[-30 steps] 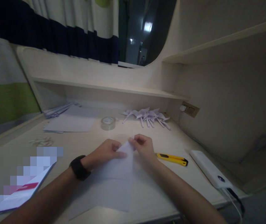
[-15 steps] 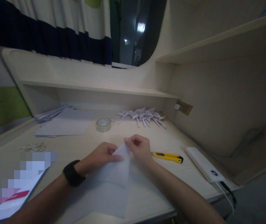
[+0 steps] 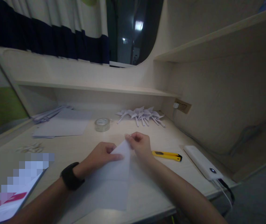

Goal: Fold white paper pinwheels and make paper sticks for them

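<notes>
A white sheet of paper (image 3: 114, 183) lies folded on the pale desk (image 3: 81, 146) in front of me. My left hand (image 3: 101, 155), with a black watch on its wrist, presses down on the paper's upper left part with curled fingers. My right hand (image 3: 140, 144) pinches the paper's top corner between thumb and fingers.
A yellow utility knife (image 3: 167, 155) lies just right of my right hand. A white power bank (image 3: 201, 161) with a cable sits at the desk's right edge. Behind are a tape roll (image 3: 102, 124), several folded paper shapes (image 3: 142, 115) and a stack of sheets (image 3: 61, 126).
The view has drifted slightly; my hands keep their hold at the paper's top corner, with the right hand lifted a little.
</notes>
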The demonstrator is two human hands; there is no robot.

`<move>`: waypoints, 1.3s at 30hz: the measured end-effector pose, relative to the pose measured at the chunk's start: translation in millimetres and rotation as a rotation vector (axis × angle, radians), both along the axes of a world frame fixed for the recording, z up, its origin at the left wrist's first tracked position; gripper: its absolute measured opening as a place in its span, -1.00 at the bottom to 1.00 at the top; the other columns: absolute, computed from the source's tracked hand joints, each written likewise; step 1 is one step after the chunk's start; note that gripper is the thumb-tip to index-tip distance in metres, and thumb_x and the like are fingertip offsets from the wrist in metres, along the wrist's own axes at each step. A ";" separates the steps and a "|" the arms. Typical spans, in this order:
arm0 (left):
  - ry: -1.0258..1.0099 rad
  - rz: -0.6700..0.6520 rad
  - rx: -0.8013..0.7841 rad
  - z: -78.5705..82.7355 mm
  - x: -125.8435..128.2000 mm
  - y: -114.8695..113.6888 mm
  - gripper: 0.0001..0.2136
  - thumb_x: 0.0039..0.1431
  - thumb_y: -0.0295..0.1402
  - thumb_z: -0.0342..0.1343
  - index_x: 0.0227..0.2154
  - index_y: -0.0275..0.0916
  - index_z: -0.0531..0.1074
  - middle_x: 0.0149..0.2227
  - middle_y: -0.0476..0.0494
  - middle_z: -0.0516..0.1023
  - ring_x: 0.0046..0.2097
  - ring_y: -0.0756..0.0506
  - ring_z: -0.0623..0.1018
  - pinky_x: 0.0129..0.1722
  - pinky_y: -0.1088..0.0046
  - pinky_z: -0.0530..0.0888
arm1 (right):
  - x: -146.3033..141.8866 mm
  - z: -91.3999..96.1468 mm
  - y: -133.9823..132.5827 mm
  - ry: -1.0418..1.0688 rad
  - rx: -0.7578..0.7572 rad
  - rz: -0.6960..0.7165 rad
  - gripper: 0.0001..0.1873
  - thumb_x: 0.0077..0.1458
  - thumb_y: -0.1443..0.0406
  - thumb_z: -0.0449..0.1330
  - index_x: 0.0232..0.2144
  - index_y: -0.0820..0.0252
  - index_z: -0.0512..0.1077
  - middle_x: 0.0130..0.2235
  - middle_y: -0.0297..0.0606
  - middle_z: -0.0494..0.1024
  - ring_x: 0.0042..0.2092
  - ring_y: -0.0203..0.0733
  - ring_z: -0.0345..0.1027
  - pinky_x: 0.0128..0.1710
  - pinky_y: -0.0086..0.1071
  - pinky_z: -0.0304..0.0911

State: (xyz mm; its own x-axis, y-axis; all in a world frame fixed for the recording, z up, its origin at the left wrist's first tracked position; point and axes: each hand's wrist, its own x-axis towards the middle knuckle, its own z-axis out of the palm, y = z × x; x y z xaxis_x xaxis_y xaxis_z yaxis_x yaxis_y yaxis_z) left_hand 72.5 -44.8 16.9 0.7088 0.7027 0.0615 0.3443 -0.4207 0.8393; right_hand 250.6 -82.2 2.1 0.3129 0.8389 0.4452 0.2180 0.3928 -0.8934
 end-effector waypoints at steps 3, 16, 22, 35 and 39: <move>0.006 -0.011 -0.003 0.2 -0.6 -1.4 -0.65 0.00 -0.09 0.17 -0.48 -0.35 0.52 -0.51 -0.10 0.52 -0.46 -0.07 0.46 -0.50 0.51 0.29 | 5.4 5.6 0.4 0.000 0.016 -0.020 -0.63 -0.03 0.08 0.24 -0.67 0.19 0.33 -0.70 -0.46 0.25 -0.63 -0.38 0.08 -0.62 -0.48 0.01; 0.009 -0.012 -0.003 1.3 -1.7 -5.4 -0.54 0.16 -0.03 -0.06 -0.56 -0.33 0.44 -0.57 -0.04 0.40 -0.51 -0.02 0.34 -0.52 0.51 0.23 | 20.2 6.5 9.7 -0.031 0.018 -0.052 -0.64 -0.05 0.07 0.24 -0.65 0.21 0.34 -0.65 -0.45 0.22 -0.58 -0.38 0.03 -0.59 -0.46 -0.05; 0.001 -0.029 0.032 -0.3 -1.2 -3.2 -0.57 0.15 -0.04 -0.06 -0.57 -0.31 0.43 -0.57 -0.03 0.37 -0.50 -0.03 0.32 -0.51 0.51 0.21 | 23.6 8.9 9.4 -0.045 0.073 -0.176 -0.64 -0.02 0.08 0.21 -0.64 0.20 0.31 -0.62 -0.43 0.22 -0.53 -0.35 0.06 -0.55 -0.46 0.00; -0.019 -0.030 -0.044 -3.3 0.3 -6.0 -0.59 0.15 -0.06 -0.07 -0.59 -0.30 0.38 -0.56 -0.03 0.34 -0.47 -0.03 0.30 -0.46 0.48 0.23 | 20.8 9.0 10.1 0.243 -0.052 -0.018 -0.63 -0.14 0.03 0.27 -0.62 0.25 0.43 -0.67 -0.45 0.24 -0.59 -0.37 0.02 -0.58 -0.45 -0.08; -0.018 -0.019 -0.031 -4.7 -0.7 -8.8 -0.59 0.13 -0.04 -0.07 -0.66 -0.25 0.24 -0.60 0.02 0.22 -0.49 -0.01 0.23 -0.50 0.49 0.17 | 38.1 12.8 14.6 0.283 0.000 -0.132 -0.66 -0.17 0.06 0.29 -0.64 0.23 0.43 -0.66 -0.45 0.26 -0.59 -0.37 0.01 -0.58 -0.44 -0.09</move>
